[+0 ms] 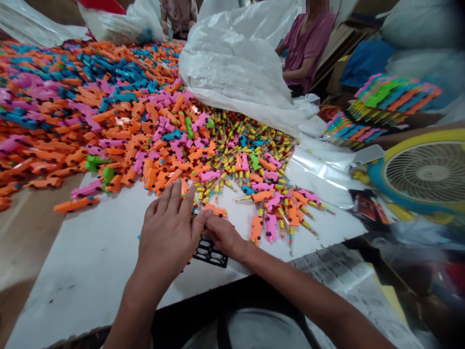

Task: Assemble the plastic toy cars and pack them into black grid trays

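Observation:
My left hand (167,230) lies over the left part of a black plastic tray (210,255) with rounded openings, palm down and fingers stretched out. Beside its thumb, my right hand (223,235) is closed over the tray's right side, fingertips curled under; what they hold, if anything, is hidden. Just beyond the right fingers shows an orange toy car (217,210). To the right lie pink and orange toy cars (271,227) attached to clear-tipped tubes with yellow bands. Much of the tray is covered by my hands.
A large heap of coloured toy cars (109,116) spreads across the left and back. Yellow-banded tubes (232,131) lie beneath a white plastic sack (240,63). At right are stacked finished-looking bundles (392,97) and a yellow-blue fan (432,169). A person in a pink top (308,43) sits behind.

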Demonstrator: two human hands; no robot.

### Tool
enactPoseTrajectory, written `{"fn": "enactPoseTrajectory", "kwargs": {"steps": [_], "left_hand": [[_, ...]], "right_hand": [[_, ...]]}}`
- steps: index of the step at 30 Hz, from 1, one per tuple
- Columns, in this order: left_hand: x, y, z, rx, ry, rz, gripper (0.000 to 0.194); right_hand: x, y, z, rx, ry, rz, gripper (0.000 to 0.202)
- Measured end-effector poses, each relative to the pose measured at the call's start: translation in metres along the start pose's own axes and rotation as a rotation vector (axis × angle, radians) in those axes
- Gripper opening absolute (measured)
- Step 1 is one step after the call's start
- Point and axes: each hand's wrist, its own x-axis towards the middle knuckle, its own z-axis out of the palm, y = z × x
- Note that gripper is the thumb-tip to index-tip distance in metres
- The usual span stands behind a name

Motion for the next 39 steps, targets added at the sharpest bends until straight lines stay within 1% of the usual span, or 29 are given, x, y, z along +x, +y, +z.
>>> {"fn": "enactPoseTrajectory", "kwargs": {"steps": [2, 3, 4, 5, 7, 8, 10, 12, 14, 15, 16, 18, 19, 21, 23, 24, 26, 28, 30, 32, 34, 37, 39], "left_hand": [[0.001, 0.001, 0.000, 0.005, -0.005, -0.012, 0.063], [0.001, 0.001, -0.001, 0.005, -0.009, -0.014, 0.062], [0.001, 0.002, -0.001, 0.005, -0.013, -0.014, 0.061], [0.001, 0.002, -0.001, 0.005, -0.014, -0.010, 0.060], [0.000, 0.002, -0.002, 0.008, -0.017, -0.004, 0.059], [0.000, 0.002, -0.003, 0.011, -0.018, -0.005, 0.058], [-0.001, 0.003, -0.003, 0.020, -0.018, -0.014, 0.058], [-0.001, 0.003, -0.004, 0.027, -0.016, -0.021, 0.057], [-0.002, 0.003, -0.004, 0.029, -0.015, -0.018, 0.056], [-0.002, 0.003, -0.004, 0.026, -0.016, -0.016, 0.056], [-0.002, 0.002, -0.004, 0.023, -0.015, -0.012, 0.056], [-0.003, 0.002, -0.003, 0.015, -0.009, -0.009, 0.057], [-0.003, 0.002, -0.003, 0.011, -0.006, -0.011, 0.057], [-0.003, 0.002, -0.001, 0.006, -0.004, -0.013, 0.058], [-0.003, 0.002, -0.001, 0.002, -0.005, -0.006, 0.058], [-0.003, 0.001, 0.000, 0.000, -0.004, -0.002, 0.058], [-0.003, 0.001, 0.000, -0.003, 0.001, 0.003, 0.059], [-0.004, 0.001, -0.001, -0.006, 0.008, 0.001, 0.059], [-0.004, 0.001, -0.002, -0.013, 0.005, 0.003, 0.060], [-0.004, 0.001, -0.004, -0.027, -0.003, 0.007, 0.060], [-0.003, 0.001, -0.005, -0.047, -0.008, 0.008, 0.061], [0.000, 0.001, -0.005, -0.075, -0.005, 0.007, 0.062], [0.000, 0.001, -0.005, -0.081, -0.007, 0.010, 0.063]], "right_hand": [[0.005, 0.002, -0.014, 0.012, -0.087, -0.014, 0.012], [0.009, 0.004, -0.026, -0.014, -0.103, 0.011, 0.013], [0.014, 0.007, -0.040, -0.082, -0.081, 0.074, 0.015], [0.020, 0.011, -0.055, -0.192, -0.019, 0.174, 0.016], [0.034, 0.023, -0.084, -0.523, 0.194, 0.490, 0.018], [0.042, 0.031, -0.096, -0.658, 0.251, 0.619, 0.018], [0.055, 0.044, -0.113, -0.755, 0.297, 0.745, 0.020], [0.062, 0.052, -0.121, -0.736, 0.293, 0.791, 0.020], [0.061, 0.051, -0.121, -0.680, 0.308, 0.789, 0.016], [0.058, 0.048, -0.118, -0.612, 0.331, 0.756, 0.012], [0.054, 0.043, -0.115, -0.503, 0.348, 0.712, 0.008], [0.042, 0.031, -0.102, -0.149, 0.318, 0.622, 0.015], [0.036, 0.025, -0.093, 0.064, 0.255, 0.592, 0.020], [0.028, 0.012, -0.073, 0.432, 0.068, 0.567, 0.025], [0.023, 0.004, -0.053, 0.654, -0.078, 0.564, 0.022], [0.023, 0.002, -0.043, 0.718, -0.120, 0.570, 0.020], [0.024, -0.001, -0.029, 0.773, -0.138, 0.607, 0.017], [0.025, -0.001, -0.022, 0.709, -0.105, 0.621, 0.017], [0.025, 0.000, -0.022, 0.538, -0.055, 0.534, 0.015], [0.024, 0.001, -0.026, 0.377, -0.055, 0.399, 0.013], [0.023, 0.004, -0.032, 0.350, -0.119, 0.345, 0.012], [0.025, 0.010, -0.039, 0.469, -0.269, 0.372, 0.014], [0.028, 0.014, -0.042, 0.466, -0.291, 0.318, 0.016]]}}
